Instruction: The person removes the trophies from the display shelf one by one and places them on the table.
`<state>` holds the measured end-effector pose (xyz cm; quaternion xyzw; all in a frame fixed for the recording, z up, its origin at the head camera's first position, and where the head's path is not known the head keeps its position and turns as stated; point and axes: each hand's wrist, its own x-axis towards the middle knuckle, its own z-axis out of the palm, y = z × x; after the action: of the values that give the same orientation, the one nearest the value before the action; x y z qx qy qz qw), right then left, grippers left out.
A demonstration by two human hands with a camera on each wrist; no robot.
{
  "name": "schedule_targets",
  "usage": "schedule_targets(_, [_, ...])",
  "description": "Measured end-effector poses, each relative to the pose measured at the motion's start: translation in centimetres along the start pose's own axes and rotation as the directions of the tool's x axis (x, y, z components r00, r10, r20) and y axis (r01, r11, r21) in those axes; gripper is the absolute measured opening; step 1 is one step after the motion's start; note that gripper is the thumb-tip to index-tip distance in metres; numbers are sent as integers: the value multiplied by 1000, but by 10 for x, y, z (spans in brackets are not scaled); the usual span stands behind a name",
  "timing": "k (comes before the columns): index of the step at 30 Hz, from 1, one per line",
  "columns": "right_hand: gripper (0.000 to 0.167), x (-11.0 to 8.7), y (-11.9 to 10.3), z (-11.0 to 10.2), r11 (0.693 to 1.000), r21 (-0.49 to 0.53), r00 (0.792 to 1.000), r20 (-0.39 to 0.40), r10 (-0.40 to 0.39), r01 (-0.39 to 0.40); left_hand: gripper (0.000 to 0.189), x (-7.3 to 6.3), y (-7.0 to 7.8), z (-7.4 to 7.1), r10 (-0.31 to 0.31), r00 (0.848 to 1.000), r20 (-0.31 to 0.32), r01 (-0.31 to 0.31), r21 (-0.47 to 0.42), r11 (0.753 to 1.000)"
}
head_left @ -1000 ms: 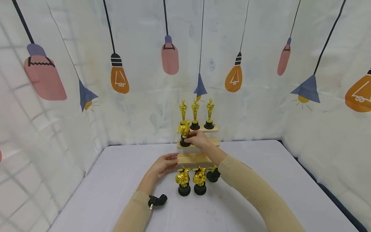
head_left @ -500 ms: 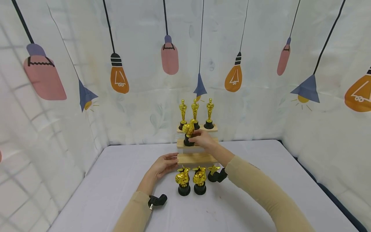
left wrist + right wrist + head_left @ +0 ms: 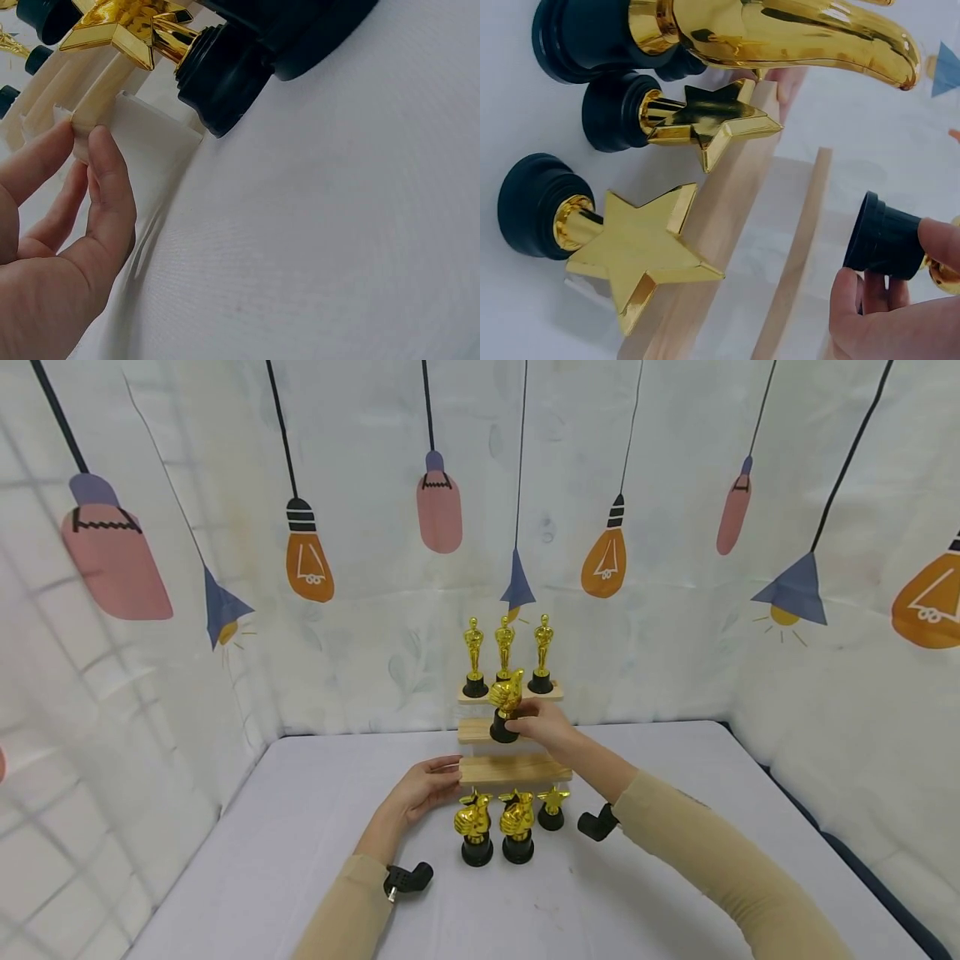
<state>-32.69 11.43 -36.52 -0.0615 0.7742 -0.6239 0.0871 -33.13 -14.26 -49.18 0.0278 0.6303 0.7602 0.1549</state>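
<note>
- Trophy [image 3: 506, 692], gold on a black base, is at the middle shelf [image 3: 474, 731], about midway along; I can't confirm contact, though the right wrist view suggests a gap under it.
- Right hand [image 3: 546, 725] has it pinched at the base, tilted slightly.
- I judge the step as placing this piece on that shelf; next calls for setting the base flat, then letting go without nudging the three figures [image 3: 543, 647] behind, on the top shelf [image 3: 553, 692].
- Left hand [image 3: 423, 789] pinches the left end of the bottom shelf [image 3: 513, 769], which I take as steadying.
- Against the frame a second back, the trophy is further right and the right forearm too, so I now see the right-hand star [image 3: 553, 798] whole; the left hand hasn't moved.
- Two similar trophies [image 3: 474, 822] stand on the table [image 3: 637, 902] in front.
</note>
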Motion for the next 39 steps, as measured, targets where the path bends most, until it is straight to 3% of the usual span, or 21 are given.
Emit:
schedule_targets(22, [46,-49,13,-31,998,18,996,74,-58,57,52,-1,1,1,2,1000,2,-2,10,1000])
schedule_targets(39, [50,-81,22,-43,998,11,994,89,-64,64,52,0,0,0,7,1000,-6,-7,20,1000])
